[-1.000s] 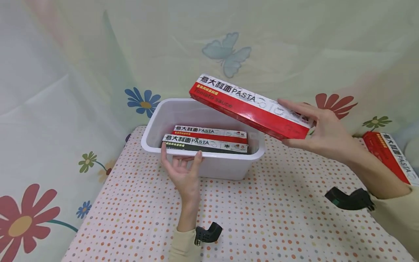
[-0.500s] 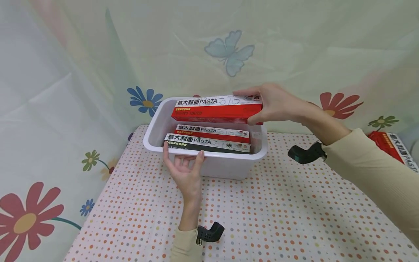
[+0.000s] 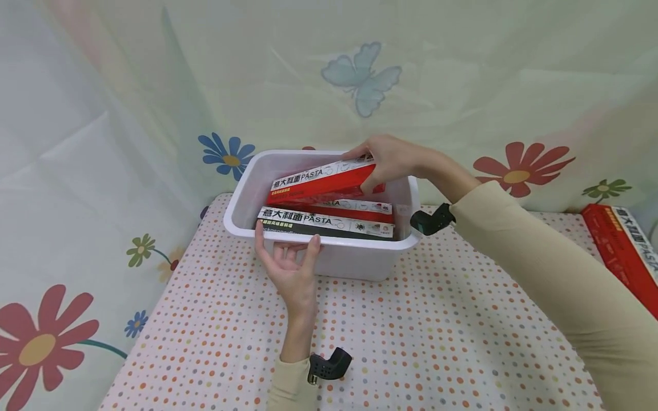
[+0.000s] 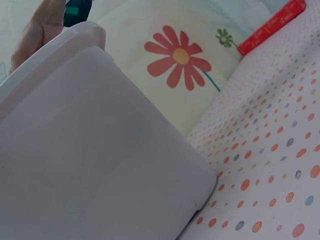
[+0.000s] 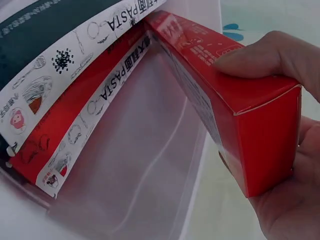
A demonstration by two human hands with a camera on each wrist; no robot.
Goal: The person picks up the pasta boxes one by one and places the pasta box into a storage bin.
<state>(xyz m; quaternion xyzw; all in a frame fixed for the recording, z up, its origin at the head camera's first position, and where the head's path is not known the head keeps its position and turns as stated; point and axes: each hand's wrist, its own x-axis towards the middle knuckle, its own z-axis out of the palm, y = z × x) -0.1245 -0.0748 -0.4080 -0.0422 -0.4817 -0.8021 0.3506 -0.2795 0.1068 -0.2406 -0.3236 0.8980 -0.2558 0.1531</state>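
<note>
A white plastic bin (image 3: 354, 264) stands on the dotted cloth. Inside, along its near wall, lie a black pasta box (image 3: 329, 222) and, behind it, a red pasta box (image 3: 377, 212). My right hand (image 3: 392, 160) grips another red pasta box (image 3: 319, 181) by its right end, thumb on the red face in the right wrist view. That box tilts, its left end lower inside the bin and its right end raised. My left hand (image 3: 293, 274) holds the bin's near rim, fingertips up at the edge; the left wrist view shows only the bin's outer wall (image 4: 100, 150).
One more red pasta box (image 3: 624, 251) lies at the right edge of the dotted tablecloth (image 3: 437, 342). A flowered curtain (image 3: 452, 85) hangs right behind the bin. Each wrist carries a small black camera (image 3: 330, 364).
My right hand has carried the red pasta box leftward and down from the bin's upper right into its back part. My left hand has stayed on the near rim.
</note>
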